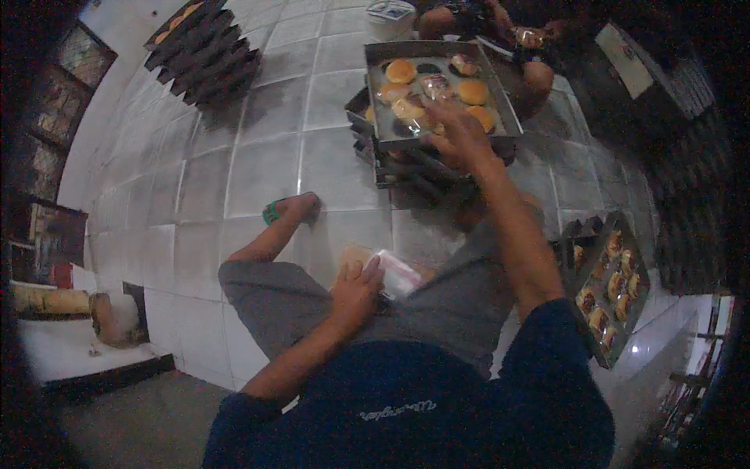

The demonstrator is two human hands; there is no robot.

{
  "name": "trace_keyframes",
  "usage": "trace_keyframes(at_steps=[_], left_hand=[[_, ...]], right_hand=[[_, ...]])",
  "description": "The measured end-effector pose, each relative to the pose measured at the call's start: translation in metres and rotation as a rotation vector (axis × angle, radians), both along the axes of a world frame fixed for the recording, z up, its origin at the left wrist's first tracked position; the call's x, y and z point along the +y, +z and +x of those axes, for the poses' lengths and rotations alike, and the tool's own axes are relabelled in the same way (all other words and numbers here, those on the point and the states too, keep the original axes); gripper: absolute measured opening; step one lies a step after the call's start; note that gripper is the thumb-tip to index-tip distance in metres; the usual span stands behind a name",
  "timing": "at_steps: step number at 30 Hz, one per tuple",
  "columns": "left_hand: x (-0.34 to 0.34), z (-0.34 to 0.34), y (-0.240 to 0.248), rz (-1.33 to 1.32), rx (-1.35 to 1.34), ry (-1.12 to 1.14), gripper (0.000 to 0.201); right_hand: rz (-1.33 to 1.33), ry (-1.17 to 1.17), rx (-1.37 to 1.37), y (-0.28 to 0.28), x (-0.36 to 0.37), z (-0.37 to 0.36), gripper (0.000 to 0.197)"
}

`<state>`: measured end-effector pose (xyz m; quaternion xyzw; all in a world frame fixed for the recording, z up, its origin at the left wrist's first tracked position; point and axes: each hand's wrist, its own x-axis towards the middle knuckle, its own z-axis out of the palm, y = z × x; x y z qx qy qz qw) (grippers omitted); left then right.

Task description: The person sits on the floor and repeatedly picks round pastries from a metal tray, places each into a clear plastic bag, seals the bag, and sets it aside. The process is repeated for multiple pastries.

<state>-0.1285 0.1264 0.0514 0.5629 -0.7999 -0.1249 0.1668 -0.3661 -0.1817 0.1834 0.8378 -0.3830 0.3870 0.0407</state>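
Observation:
My right hand (461, 134) reaches over a dark metal tray (512, 117) of round buns, its fingers stretched out and apart. Its fingertips are beside a bun in clear wrap (408, 108); whether they touch it I cannot tell. Around it sit bare golden buns (401, 71) and another wrapped bun (434, 84). Down at my lap, my left hand (357, 291) lies with spread fingers on a stack of clear plastic bags (398, 273). No bun is visible in that hand.
More trays (406, 173) are stacked beneath the bun tray. At the right lies a tray of wrapped pastries (613, 285). A tall tray stack (207, 59) stands far left. Across from me sits another person (537, 82), near a white tub (391, 19). My bare foot (297, 207) rests on the tiles.

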Motion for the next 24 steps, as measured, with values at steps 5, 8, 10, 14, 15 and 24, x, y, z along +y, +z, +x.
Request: trace_keyframes(at_steps=[5, 8, 10, 14, 15, 24], left_hand=[[0.002, 0.001, -0.004, -0.039, -0.169, -0.065, 0.024], [0.006, 0.004, 0.006, -0.092, -0.017, -0.069, 0.017], [0.013, 0.001, 0.034, -0.095, 0.119, -0.012, 0.013], [0.013, -0.006, 0.039, -0.153, 0.239, -0.01, 0.017], [0.017, -0.007, 0.038, -0.172, 0.234, -0.021, 0.017], [0.027, 0.005, 0.065, -0.252, 0.168, -0.011, 0.02]], right_hand=[[0.565, 0.138, -0.134, -0.017, 0.055, 0.057, 0.046], [1.006, 0.217, -0.016, -0.077, 0.139, 0.04, 0.035], [1.266, 0.269, 0.33, -0.061, 0.202, 0.029, 0.035], [0.974, 0.23, 0.182, -0.101, 0.252, 0.016, 0.035], [1.035, 0.196, 0.118, -0.1, 0.255, 0.017, 0.034], [0.676, 0.141, 0.04, -0.071, 0.253, 0.018, 0.038]])
